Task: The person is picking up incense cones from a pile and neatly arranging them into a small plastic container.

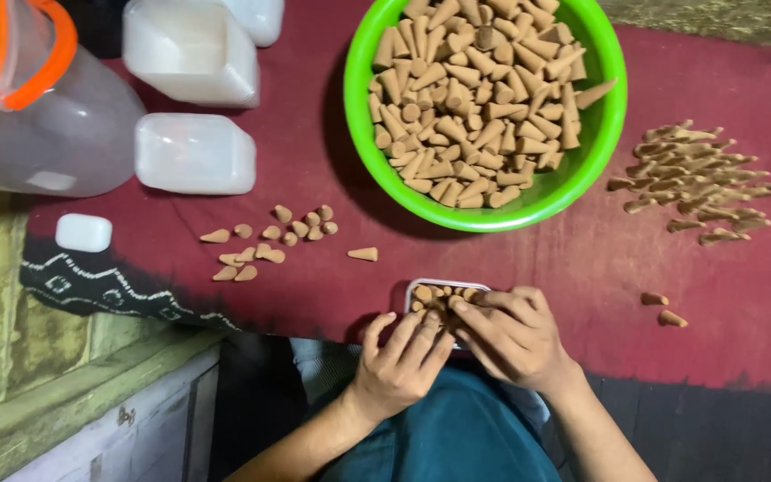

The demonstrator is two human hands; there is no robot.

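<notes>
While both hands meet at the lower middle of the frame, the rest sits in reach around them.
small box: clear box [443,293] at lower centre on the red cloth [314,170], already partly filled with brown cones; held close to the body, likely so cones can be set in by fingertip.
left hand: left hand [401,359] curled against the near side of the box, fingers on its edge, steadying it; grasping the box, not clenched.
right hand: right hand [509,332] lies over the right part of the box, fingertips on the cones inside; looks like it pinches or presses one, cannot tell for sure.
green bowl: green bowl [613,116] upper centre, heaped with cones; the bulk supply, just beyond the box, well within an arm's stretch.
left scatter: loose cones [269,241] at middle left, lying flat, apart from the bowl.
right pile: cone pile [698,183] at right, tips mostly pointing right, looks sorted.
stray pair: two cones [662,309] lower right, near the right hand.
empty boxes: white boxes [194,153] upper left, on their sides, stock within reach.
lid: small white lid [83,232] at left edge of cloth.
jug: big clear jug [42,125] with orange handle, far upper left, out of the way.
</notes>
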